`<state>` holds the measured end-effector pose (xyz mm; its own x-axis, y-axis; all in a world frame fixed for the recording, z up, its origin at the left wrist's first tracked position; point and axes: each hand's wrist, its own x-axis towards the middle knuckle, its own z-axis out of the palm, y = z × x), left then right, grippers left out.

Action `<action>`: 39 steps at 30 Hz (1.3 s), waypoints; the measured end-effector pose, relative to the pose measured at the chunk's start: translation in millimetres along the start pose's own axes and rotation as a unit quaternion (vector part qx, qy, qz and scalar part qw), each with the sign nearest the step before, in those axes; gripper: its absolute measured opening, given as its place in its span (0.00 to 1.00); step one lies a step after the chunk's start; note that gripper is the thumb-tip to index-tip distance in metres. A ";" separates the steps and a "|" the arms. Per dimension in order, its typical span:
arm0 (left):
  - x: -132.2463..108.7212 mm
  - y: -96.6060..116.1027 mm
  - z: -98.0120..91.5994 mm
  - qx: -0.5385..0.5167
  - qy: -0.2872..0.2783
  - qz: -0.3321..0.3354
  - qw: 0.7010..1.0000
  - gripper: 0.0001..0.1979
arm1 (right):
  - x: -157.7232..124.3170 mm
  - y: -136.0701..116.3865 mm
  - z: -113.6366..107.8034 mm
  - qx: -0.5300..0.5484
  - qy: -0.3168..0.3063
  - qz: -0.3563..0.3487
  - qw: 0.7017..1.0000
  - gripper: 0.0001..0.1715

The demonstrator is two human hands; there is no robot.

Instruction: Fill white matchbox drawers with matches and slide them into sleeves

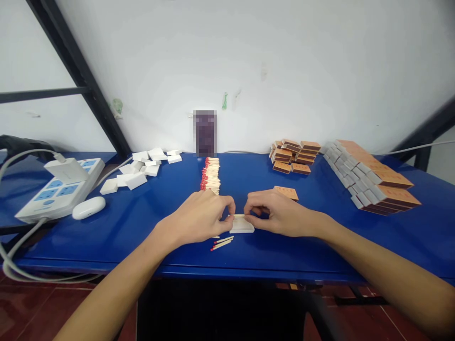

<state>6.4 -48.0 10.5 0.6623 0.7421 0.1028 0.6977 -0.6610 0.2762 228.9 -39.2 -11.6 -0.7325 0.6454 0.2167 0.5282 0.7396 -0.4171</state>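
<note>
My left hand (202,213) and my right hand (275,213) meet over a small white matchbox tray (242,226) lying on the table. Thumb and forefinger of each hand are pinched at the tray's far edge, at either end of a thin bundle of matchsticks (239,215). Fingers cover the ends, so how many sticks there are does not show. Several loose red-tipped matches (222,243) lie just in front of the left hand. Behind that hand runs a long row of matches (211,175), red heads to the left. One orange matchbox sleeve (286,192) rests beyond the right hand.
White trays (135,170) are heaped at the back left, near a power strip (64,189) with cables and a white oval case (88,208). Orange sleeves (295,156) are piled at the back right. Stacked matchboxes (373,175) stand far right on the blue table (170,258).
</note>
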 end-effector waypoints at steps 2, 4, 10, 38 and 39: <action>-7.1 -0.3 -2.9 -0.007 0.008 -0.013 1.000 0.07 | -0.8 1.0 0.7 -0.001 -0.004 -0.001 1.000 0.09; -17.8 -0.8 -5.9 -0.007 0.014 -0.029 0.999 0.08 | -1.5 1.3 1.1 -0.005 -0.006 -0.005 1.000 0.08; -54.1 -3.5 -9.4 0.050 -0.037 -0.030 0.998 0.08 | -1.9 0.5 1.7 -0.025 -0.014 -0.010 1.000 0.07; -6.6 16.0 -6.1 0.095 -0.016 0.018 0.995 0.08 | -1.1 -2.3 -2.0 -0.042 0.059 0.016 0.997 0.10; -8.4 15.5 -6.7 0.090 -0.015 0.014 0.996 0.08 | -1.4 -2.1 -1.7 -0.042 0.055 0.015 0.998 0.11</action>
<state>9.8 -63.7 20.3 0.6885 0.7209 0.0789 0.7144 -0.6929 0.0974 229.6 -41.3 -9.5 -0.6668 0.6814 0.3018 0.5872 0.7297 -0.3503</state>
